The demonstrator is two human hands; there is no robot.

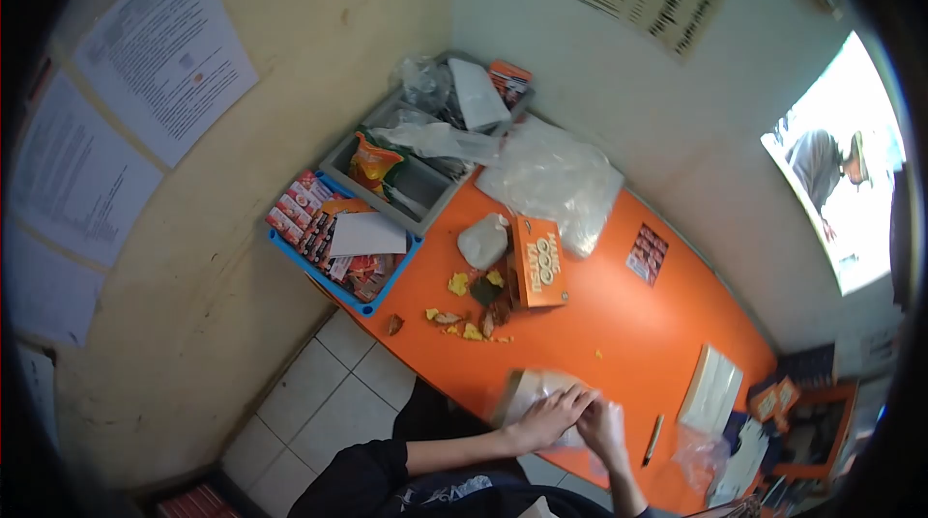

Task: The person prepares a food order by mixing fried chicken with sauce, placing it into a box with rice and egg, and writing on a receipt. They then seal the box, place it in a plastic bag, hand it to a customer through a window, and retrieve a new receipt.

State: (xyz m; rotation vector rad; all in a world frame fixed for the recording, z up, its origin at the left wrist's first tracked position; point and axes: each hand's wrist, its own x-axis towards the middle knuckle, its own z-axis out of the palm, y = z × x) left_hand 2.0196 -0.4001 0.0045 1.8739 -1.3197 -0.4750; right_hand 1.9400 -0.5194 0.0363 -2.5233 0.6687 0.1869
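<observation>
A clear plastic bag point(543, 387) lies at the near edge of the orange table, with a flat beige piece point(519, 396) in or under it; I cannot tell which. My left hand point(553, 419) rests across the bag, its fingers curled on the plastic. Beside it, my right hand point(604, 429) has its fingers bent together at the bag's right end. The two hands touch or nearly touch, and their fingertips are partly hidden. Farther back on the table stands an orange box point(537, 262) with large pale lettering.
Yellow and brown scraps point(472, 331) lie near a whitish bag point(483, 241). Grey bins point(422, 220) and a blue tray point(363, 308) of small packets sit left. Plastic sheets point(551, 180) lie behind. To the right are a pen point(653, 439) and a pale pack point(711, 388).
</observation>
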